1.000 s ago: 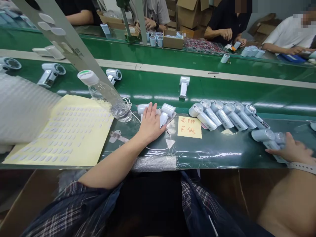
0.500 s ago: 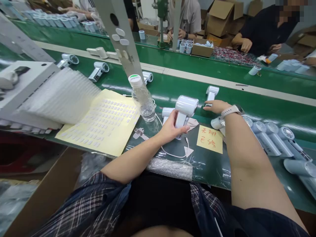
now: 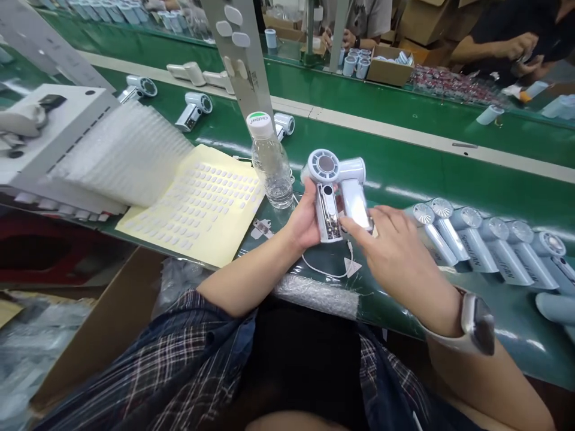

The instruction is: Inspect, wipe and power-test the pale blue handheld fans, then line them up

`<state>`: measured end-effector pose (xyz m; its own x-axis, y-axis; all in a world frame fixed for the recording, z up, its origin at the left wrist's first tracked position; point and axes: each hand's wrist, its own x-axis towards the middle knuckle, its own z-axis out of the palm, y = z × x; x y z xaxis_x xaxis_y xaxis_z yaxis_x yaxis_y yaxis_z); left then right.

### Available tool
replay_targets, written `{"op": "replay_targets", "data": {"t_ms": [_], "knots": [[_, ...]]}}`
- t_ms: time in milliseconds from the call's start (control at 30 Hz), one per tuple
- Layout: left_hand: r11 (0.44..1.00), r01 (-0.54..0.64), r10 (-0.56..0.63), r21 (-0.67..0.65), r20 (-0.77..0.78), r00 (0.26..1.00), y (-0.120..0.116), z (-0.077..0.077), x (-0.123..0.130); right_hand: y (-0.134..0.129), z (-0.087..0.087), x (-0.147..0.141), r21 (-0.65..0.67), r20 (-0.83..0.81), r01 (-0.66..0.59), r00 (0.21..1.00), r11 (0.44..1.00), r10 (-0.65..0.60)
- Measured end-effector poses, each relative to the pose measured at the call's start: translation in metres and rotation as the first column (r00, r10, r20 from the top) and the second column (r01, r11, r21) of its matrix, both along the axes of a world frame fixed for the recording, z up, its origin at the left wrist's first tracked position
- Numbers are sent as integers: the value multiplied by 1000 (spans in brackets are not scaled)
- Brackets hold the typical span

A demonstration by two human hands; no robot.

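Note:
My left hand (image 3: 304,220) is closed round a white handheld fan (image 3: 323,166). Its round grille faces me, and the handle's open front bares the parts inside. From the right, my right hand (image 3: 398,254) grips the lower handle of a second white handheld fan (image 3: 354,196), held close beside the first with its smooth back showing. The extended right index finger reaches to the open handle of the first fan, touching or nearly touching it. Some right fingertips are hidden. Below both hands, a white cable (image 3: 326,274) lies on the bench near a small white triangular piece (image 3: 353,267).
A water bottle (image 3: 272,164) stands left of my hands, beside a yellow sticker sheet (image 3: 193,239) and a metal post (image 3: 240,66). Several pale-blue fans (image 3: 487,239) lie in a row at right. Rolled bubble wrap (image 3: 317,296) lies at the front edge. Co-workers sit across the green belt (image 3: 381,134).
My right hand has taken the fan from the belt and brought it left beside the other. My left hand has turned its fan so the grille and open handle face me.

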<state>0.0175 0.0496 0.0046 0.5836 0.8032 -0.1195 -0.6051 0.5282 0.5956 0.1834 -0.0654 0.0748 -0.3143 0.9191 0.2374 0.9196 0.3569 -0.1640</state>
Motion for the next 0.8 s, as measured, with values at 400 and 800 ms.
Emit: {"op": "replay_targets", "data": {"t_ms": [400, 800], "knots": [[987, -51, 51, 152, 8, 999, -7, 2, -2, -17, -81, -36, -476, -378, 127, 863, 870, -334], [996, -60, 54, 72, 93, 994, -7, 7, -2, -21, -82, -48, -445, -885, -124, 212, 887, -414]]}}
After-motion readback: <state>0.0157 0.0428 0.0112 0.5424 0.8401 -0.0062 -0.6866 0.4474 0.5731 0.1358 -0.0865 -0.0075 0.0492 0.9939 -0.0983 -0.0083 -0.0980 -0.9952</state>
